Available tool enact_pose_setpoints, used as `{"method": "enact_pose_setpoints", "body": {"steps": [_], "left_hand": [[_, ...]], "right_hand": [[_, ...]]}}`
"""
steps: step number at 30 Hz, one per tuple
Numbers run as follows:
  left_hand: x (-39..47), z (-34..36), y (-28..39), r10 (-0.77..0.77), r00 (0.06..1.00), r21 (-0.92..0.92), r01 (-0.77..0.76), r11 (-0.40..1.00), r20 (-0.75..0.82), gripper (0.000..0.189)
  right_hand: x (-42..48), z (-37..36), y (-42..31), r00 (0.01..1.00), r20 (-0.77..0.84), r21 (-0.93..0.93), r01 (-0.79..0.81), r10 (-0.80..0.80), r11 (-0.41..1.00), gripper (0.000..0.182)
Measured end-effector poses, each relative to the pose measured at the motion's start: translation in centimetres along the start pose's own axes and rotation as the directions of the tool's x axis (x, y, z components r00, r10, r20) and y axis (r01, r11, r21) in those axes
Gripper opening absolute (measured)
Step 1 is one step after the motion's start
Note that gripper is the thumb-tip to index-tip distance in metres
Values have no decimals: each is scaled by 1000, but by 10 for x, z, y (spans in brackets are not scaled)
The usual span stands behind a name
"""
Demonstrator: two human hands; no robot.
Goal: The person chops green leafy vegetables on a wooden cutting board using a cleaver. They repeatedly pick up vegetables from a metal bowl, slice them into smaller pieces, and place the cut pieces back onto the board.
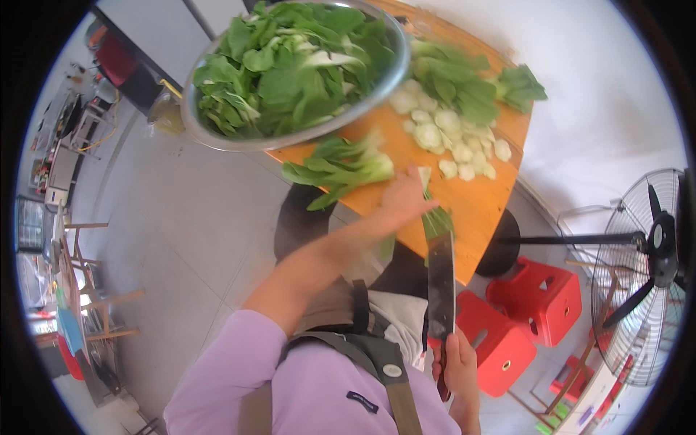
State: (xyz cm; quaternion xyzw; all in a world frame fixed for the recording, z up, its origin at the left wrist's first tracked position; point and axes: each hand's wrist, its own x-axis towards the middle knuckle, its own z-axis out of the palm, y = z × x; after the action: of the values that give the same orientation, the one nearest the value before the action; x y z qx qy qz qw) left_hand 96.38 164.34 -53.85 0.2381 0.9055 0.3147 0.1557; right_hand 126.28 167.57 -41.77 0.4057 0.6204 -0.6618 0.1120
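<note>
My right hand (pixel 459 361) grips the handle of a broad-bladed kitchen cleaver (pixel 441 288), whose blade points away from me past the table's corner. The blade's far end lies against a green leaf (pixel 436 220) with a pale stalk. My left hand (pixel 405 198) is blurred, its fingers spread at that stalk; whether it grips the leaf is unclear. Just left of the fingers a head of bok choy (pixel 348 166) rests on the wooden table (pixel 473 204), leaves over the edge. Cut pale bok choy bases (pixel 462 141) are heaped beyond the hand.
A large metal basin (pixel 375 106) full of bok choy leaves (pixel 293 70) stands at the table's left. More bok choy (pixel 454 81) lies at the far right. Red plastic stools (pixel 497 348) and a black standing fan (pixel 660 239) are on the right, by a white wall (pixel 603 109).
</note>
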Motion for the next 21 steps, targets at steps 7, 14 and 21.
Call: {"method": "enact_pose_setpoints", "body": {"steps": [7,14,21], "left_hand": [[4,-40,25,139,981,-243,-102,965,138,64],[30,-249,76,501,746,332,-384,862,-439,53],[23,-174,32,620,784,378,-565,733,-31,28]], "right_hand": [[-16,-13,-6,979,-70,154,202,-193,967,41],[-4,-21,-22,975,-65,234,223,-213,946,42],[12,-10,-18,984,-11,245,173,-175,954,41]]}}
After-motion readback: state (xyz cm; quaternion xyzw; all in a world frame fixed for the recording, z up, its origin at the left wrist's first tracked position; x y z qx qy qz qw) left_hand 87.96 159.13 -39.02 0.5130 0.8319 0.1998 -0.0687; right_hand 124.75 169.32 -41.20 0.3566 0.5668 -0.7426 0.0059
